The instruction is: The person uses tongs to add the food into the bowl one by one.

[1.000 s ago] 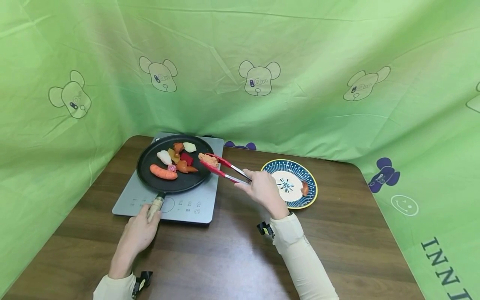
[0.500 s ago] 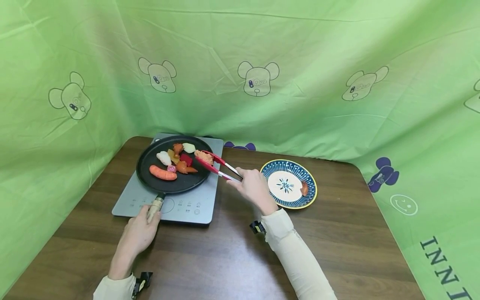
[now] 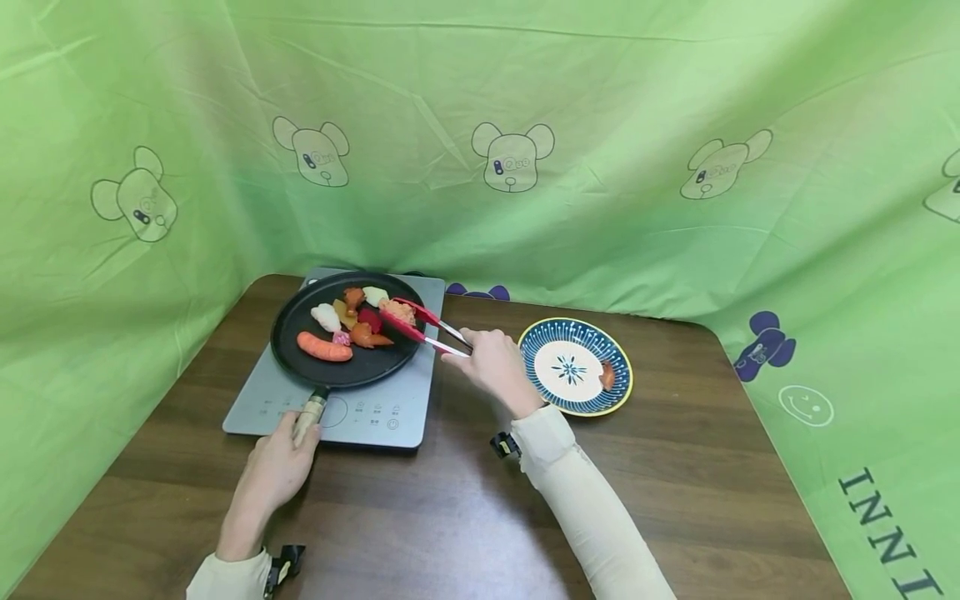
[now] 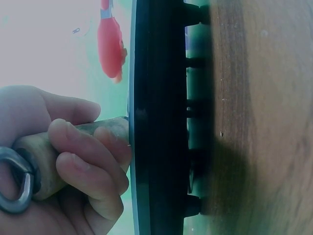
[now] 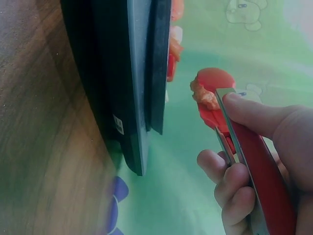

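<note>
My left hand (image 3: 279,467) grips the wooden handle (image 4: 44,161) of a black frying pan (image 3: 330,373), fingers curled round it. In my right hand (image 3: 497,367) are red-tipped metal tongs (image 5: 254,171), squeezed between thumb and fingers. Their tips hold an orange, crumbly-looking piece of food (image 3: 397,312) over the pan's right side; the right wrist view shows it raised above the pan's rim. Inside the pan lie a sausage (image 3: 324,347), a white piece (image 3: 326,317), a red piece (image 3: 370,318), an orange-brown piece (image 3: 365,336) and several other bits.
The pan sits on a grey induction cooker (image 3: 382,432) on a wooden table (image 3: 450,517). To the right is a blue-and-white oval plate (image 3: 555,392) with one brown piece (image 3: 607,376) at its right side. A green curtain (image 3: 600,242) hangs behind the table.
My right hand has moved left, bringing the tongs and the orange piece farther in over the pan. The left hand has stayed on the handle.
</note>
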A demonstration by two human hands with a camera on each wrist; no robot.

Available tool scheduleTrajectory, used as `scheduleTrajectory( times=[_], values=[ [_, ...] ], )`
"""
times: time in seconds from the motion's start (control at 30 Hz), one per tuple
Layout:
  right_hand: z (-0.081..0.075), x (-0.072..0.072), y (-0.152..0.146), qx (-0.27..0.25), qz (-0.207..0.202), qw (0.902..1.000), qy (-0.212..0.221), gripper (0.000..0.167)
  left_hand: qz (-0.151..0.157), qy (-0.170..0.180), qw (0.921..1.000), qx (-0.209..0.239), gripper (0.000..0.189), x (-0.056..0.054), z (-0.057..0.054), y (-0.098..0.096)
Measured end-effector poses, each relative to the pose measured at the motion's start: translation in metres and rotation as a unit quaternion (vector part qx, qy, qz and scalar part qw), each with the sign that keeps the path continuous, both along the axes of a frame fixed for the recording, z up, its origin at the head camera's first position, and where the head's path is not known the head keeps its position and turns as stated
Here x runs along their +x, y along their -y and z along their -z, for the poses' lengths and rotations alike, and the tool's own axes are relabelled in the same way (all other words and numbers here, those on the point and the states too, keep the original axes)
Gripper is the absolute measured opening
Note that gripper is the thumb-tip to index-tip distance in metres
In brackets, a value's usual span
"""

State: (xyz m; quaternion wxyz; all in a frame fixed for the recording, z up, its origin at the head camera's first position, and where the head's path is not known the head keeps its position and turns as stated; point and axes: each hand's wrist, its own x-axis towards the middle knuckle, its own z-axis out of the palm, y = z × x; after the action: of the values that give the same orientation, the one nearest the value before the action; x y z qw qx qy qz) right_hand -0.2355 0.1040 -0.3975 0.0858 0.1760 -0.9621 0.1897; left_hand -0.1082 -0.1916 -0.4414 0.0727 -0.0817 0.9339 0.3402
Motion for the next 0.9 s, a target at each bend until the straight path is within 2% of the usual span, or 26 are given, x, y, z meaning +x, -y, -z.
scheduleTrajectory(
  times=[0.2,0.5,0.9],
  values=[
    [-0.002,-0.004,0.005,0.004,0.000,1.0000,0.002,0.033,0.000,0.001,1.0000,0.001,0.060,0.000,0.000,0.000],
    [0.004,-0.011,0.014,0.002,0.017,0.9998,0.014,0.033,-0.001,-0.001,1.0000,0.000,0.059,0.001,-0.001,-0.001],
    [0.007,-0.019,0.024,-0.020,0.031,0.9985,0.041,0.036,-0.001,0.006,1.0000,0.002,0.060,0.001,-0.001,-0.001]
  ],
)
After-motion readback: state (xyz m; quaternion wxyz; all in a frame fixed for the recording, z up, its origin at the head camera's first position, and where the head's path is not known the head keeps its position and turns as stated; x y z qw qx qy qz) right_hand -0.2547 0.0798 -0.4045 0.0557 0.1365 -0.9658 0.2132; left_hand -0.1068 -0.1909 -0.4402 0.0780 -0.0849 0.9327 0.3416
